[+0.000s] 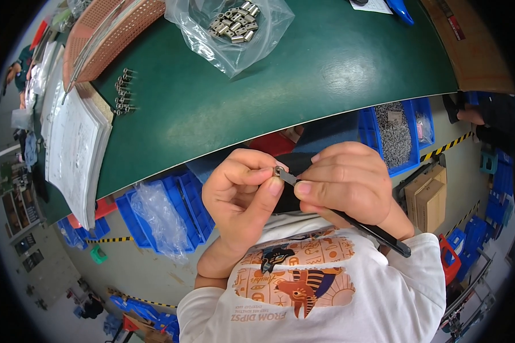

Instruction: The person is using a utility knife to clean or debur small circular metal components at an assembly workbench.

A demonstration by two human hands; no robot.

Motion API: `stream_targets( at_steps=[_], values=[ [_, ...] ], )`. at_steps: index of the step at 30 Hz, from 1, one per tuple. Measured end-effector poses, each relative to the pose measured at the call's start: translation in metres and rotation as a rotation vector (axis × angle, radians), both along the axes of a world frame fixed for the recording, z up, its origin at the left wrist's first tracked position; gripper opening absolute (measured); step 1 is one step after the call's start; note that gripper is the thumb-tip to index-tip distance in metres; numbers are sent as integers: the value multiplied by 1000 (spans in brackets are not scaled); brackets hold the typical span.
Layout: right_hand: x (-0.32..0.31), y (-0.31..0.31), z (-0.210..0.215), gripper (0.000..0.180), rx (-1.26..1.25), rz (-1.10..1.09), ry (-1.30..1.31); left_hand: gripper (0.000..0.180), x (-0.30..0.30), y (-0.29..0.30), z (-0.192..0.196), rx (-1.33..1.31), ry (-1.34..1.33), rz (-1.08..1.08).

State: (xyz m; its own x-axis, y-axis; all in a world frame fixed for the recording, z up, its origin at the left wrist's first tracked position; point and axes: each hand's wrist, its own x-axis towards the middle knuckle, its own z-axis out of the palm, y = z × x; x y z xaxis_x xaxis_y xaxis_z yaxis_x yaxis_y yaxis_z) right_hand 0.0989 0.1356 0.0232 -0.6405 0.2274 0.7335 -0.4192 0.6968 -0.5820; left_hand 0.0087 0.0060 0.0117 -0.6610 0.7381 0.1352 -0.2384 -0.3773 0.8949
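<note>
Just past the table's near edge, over my lap, my left hand (240, 197) pinches a small metal sleeve (278, 171) between thumb and fingertips. A craft knife (377, 234) with a black handle lies in my closed right hand (346, 183). Its short blade reaches left and touches the sleeve's open end, as far as I can tell. On the green table (257, 108), a clear plastic bag (203, 48) lies open with several similar shiny metal sleeves (234, 24) inside. Small pins or screws with ringed heads (123, 94) stand in a cluster at the left.
A pink perforated basket (103, 48) and a stack of papers (74, 140) occupy the table's left side. Blue bins (163, 211) with plastic film sit below at left. Another blue bin (395, 137) holds many tiny metal parts. Cardboard boxes (429, 200) stand at right.
</note>
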Motion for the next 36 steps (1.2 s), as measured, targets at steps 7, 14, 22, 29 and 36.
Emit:
stream_targets(
  at_steps=[7, 14, 22, 29, 36],
  values=[
    [-1, 4, -2, 19, 105, -52, -10, 15, 0, -1, 3, -24, -19, 2],
    [2, 6, 2, 19, 8, 25, 0, 17, 1, 0, 2, -24, 64, 64],
    [1, 4, 0, 16, -21, 37, 25, 18, 0, 1, 3, -13, 42, 34],
    [2, 3, 1, 18, 17, 41, -3, 17, 2, 1, 2, 1, 10, 19],
    [1, 2, 0, 18, 48, 8, 22, 17, 1, 1, 2, 20, -13, 3]
  ],
)
